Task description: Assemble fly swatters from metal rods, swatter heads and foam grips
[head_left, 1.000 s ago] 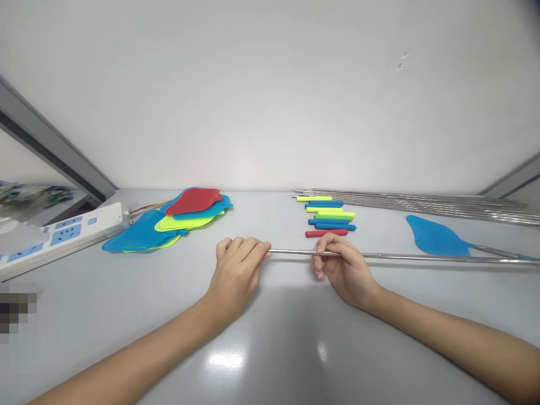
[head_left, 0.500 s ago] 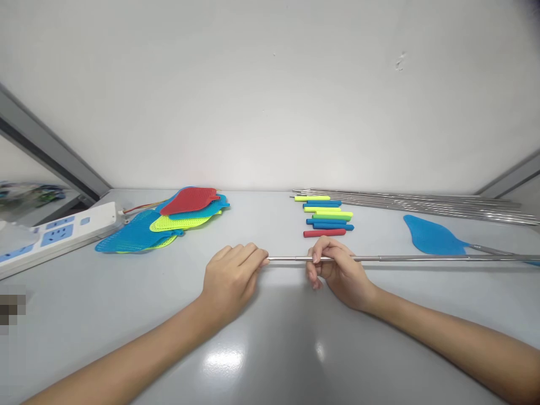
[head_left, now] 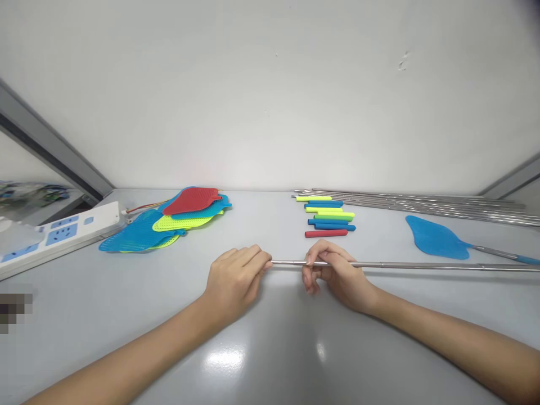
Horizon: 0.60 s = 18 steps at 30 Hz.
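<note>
A long telescopic metal rod [head_left: 430,266] runs nearly level from my left hand out past the right edge of the view. My left hand [head_left: 237,275] is closed on its thin left end, which the fingers hide. Farther along, my right hand [head_left: 337,275] pinches the rod between thumb and fingers, the lower fingers curled beneath it. Behind the right hand lie several coloured handle sleeves [head_left: 327,233], in red, blue, green and yellow. To the right is a blue fly swatter [head_left: 439,239] with a metal shaft.
Fly swatter heads [head_left: 192,201] in red, blue and yellow are piled at the back left. Beside them stands a white power strip [head_left: 101,218]. Several more metal rods [head_left: 422,203] lie along the white wall [head_left: 270,101] on the grey table [head_left: 270,349].
The right part of the rod has dipped slightly toward me. My right hand has shifted a little left along it; my left hand keeps its grip.
</note>
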Tool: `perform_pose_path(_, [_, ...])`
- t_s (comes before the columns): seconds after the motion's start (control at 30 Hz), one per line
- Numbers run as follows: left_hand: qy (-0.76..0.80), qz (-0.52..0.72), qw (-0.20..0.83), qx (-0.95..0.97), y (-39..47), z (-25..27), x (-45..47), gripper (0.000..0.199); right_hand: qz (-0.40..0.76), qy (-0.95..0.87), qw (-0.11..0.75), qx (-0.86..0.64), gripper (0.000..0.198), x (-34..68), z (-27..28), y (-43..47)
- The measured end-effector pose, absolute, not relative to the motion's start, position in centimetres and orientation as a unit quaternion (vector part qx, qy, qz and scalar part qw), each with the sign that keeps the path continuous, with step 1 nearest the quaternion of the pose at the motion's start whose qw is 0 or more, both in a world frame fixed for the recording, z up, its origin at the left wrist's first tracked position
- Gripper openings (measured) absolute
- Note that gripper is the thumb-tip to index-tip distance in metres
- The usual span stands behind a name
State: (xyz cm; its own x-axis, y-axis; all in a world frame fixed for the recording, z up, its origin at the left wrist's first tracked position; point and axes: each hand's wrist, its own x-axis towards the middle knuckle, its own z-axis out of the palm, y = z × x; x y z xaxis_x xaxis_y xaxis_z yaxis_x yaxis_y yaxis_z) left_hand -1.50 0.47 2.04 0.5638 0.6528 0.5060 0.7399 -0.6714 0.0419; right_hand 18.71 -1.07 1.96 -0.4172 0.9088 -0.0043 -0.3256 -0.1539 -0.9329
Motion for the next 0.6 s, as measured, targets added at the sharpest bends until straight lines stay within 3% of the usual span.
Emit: perform_pose_path(0.6, [-0.388,-0.237,0.072,-0.888,0.49,1.83,-1.55,0.024,0.672,-0.511,0.446,-0.297,0.023,18.52,1.61,-0.91])
